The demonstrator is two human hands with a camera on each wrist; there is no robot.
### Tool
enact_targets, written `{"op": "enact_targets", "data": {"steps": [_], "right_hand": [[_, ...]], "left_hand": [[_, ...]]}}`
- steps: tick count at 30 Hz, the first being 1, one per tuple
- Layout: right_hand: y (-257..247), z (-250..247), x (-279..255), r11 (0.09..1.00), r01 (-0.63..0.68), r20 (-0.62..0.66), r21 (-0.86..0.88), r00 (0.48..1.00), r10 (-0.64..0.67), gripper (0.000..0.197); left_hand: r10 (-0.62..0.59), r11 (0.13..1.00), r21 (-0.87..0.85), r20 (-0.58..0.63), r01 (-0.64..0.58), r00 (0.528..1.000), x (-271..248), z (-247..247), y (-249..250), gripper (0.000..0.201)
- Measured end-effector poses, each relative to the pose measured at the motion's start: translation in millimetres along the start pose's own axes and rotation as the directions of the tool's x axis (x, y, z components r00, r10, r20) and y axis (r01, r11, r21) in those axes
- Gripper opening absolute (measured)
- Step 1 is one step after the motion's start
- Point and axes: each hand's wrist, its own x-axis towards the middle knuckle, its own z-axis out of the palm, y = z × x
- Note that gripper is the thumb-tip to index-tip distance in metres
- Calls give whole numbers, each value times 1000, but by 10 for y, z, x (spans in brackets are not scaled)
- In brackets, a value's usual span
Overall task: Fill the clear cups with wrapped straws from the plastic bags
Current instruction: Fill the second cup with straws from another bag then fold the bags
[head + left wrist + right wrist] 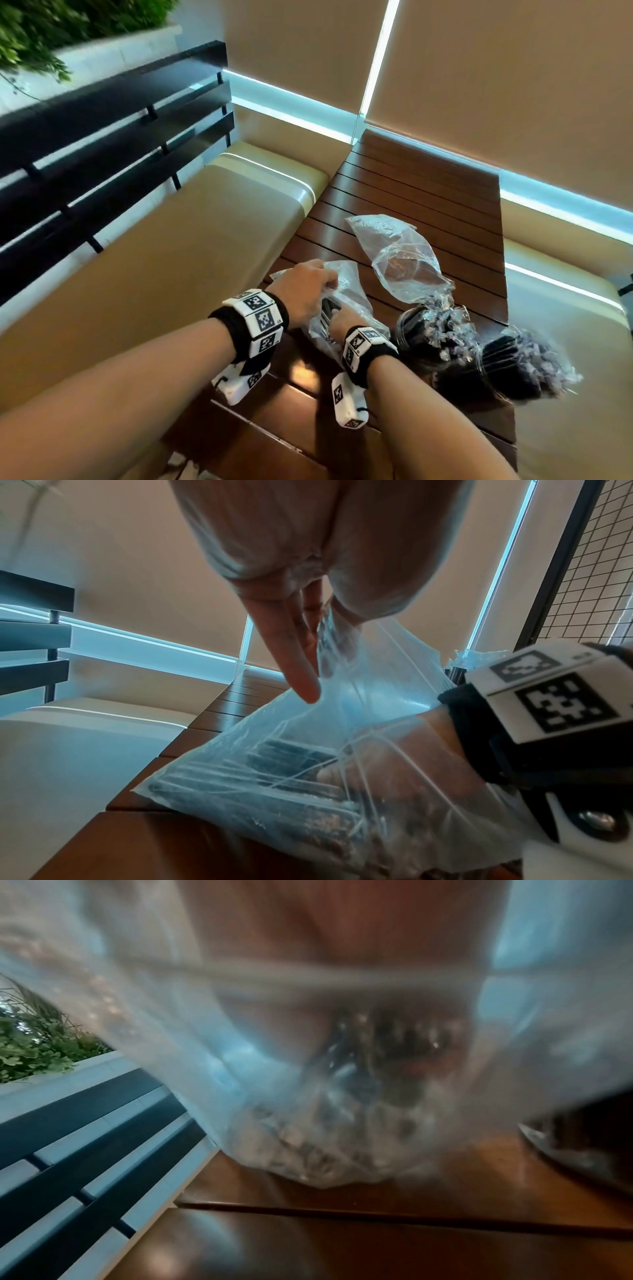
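A clear plastic bag (356,298) of black wrapped straws (291,753) lies on the slatted wooden table (428,192). My left hand (325,284) pinches the bag's upper edge and holds its mouth up; the fingers (301,653) show in the left wrist view. My right hand (337,317) is inside the bag, its fingers curled round a bunch of straws (394,1042), blurred through the plastic. Two clear cups (416,330) (503,363) packed with black wrapped straws stand to the right of my right wrist.
A second, crumpled clear bag (404,267) lies further back on the table. Beige cushioned benches flank the table on the left (171,257) and right (565,342). A black slatted backrest (85,154) runs along the left. The nearer cup (582,1137) sits close to my right wrist.
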Motion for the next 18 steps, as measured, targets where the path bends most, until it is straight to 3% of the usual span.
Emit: {"op": "enact_targets", "data": {"steps": [3, 8, 13, 18], "right_hand": [[37, -50, -30, 999, -2, -27, -49, 1000, 1, 36], [118, -42, -73, 993, -87, -224, -81, 972, 67, 26], [125, -151, -217, 989, -66, -263, -134, 964, 28, 16], [79, -373, -443, 980, -14, -290, -199, 956, -45, 21]], "left_hand": [[-17, 1000, 22, -26, 18, 1000, 42, 1, -15, 30], [-11, 1000, 6, -50, 11, 999, 92, 35, -8, 32], [-15, 1000, 7, -54, 16, 998, 116, 45, 3, 33], [-51, 999, -19, -98, 49, 994, 209, 46, 32, 21]]}}
